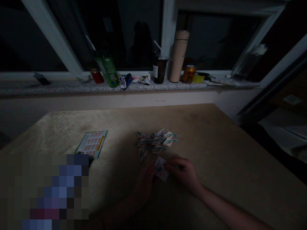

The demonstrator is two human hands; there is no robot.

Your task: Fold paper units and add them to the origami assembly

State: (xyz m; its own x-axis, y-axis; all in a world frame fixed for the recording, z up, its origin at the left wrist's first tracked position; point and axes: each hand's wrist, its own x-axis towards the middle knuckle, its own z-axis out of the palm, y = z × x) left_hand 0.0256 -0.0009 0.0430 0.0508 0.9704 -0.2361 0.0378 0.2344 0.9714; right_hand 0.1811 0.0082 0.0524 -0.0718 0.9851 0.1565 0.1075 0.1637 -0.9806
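A small folded piece of printed paper [162, 174] is between my two hands, low in the middle of the head view. My left hand [145, 179] is in deep shadow, its fingers closed at the paper's left edge. With thumb and forefinger, my right hand [184, 174] pinches the upper right side of the paper. Just beyond my hands lies a loose group of folded paper pieces [158, 140] with pointed ends, printed in a similar pattern. Some of my left fingers are too dark to make out.
A printed card or booklet [92, 143] lies on the table [203, 127] to the left. Pixel blocks cover the lower left. Along the windowsill [86, 89] stand a green bottle [110, 70], a dark cup [160, 68], a tall pinkish flask [178, 57] and an orange can [189, 74].
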